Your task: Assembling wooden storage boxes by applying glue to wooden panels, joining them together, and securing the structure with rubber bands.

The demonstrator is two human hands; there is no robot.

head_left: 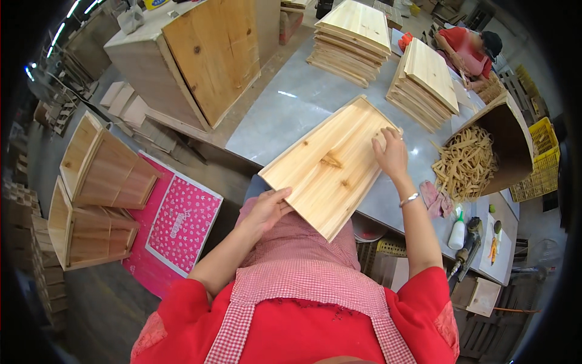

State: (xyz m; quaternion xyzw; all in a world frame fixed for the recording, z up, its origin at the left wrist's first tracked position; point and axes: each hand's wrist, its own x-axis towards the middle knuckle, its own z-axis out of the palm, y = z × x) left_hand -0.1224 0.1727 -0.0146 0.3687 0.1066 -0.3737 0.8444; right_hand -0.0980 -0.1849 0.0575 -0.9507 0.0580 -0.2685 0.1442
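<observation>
A tapered pale wooden panel (pixel 333 167) with brown knots lies tilted over the near edge of the table, its wide end toward me. My left hand (pixel 268 210) holds its near left corner, thumb on top and fingers beneath. At the far right edge, my right hand (pixel 391 153) has its fingers curled onto the panel's rim; whether a small thing is in the fingertips, I cannot tell. Beyond the panel stand two stacks of similar panels, a left stack (pixel 351 39) and a right stack (pixel 423 82).
Right of me, wood strips (pixel 465 161) spill from a tipped container (pixel 509 142), near a pink cloth (pixel 436 199), white bottle (pixel 457 232) and power tool (pixel 468 246). Wooden buckets (pixel 103 233) stand left by a pink board (pixel 182 221). A co-worker (pixel 467 51) sits across the table.
</observation>
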